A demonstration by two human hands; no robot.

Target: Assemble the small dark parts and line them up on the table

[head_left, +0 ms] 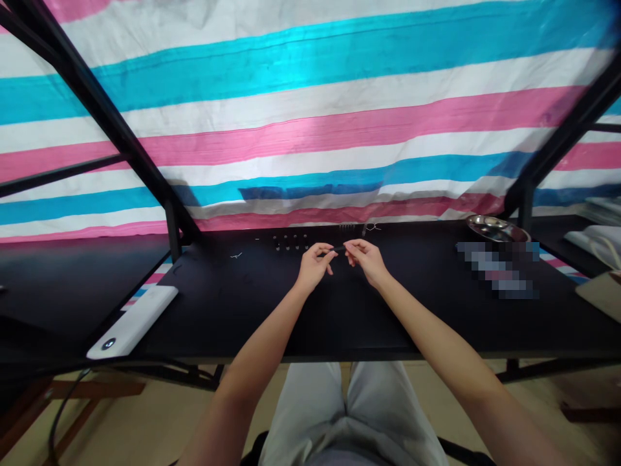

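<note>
Between my two hands is a small dark rod-like piece (338, 249), too small and dark to name more exactly. My left hand (316, 264) pinches its left end with thumb and fingers, while my right hand (365, 259) pinches the right end. Both hands are just above the black table (233, 310). Behind my left hand stand several small dark cylindrical parts (287, 242) in two rows. Farther back, a row of thin small pieces (347, 227) lies near the table's far edge.
A white oblong device (136, 321) with a round button lies at the left edge. At the back right sits a shiny metal dish (499, 229), with a blurred-out patch before it. White string (372, 227) lies at the back. Black frame posts flank the striped sheet (310, 129).
</note>
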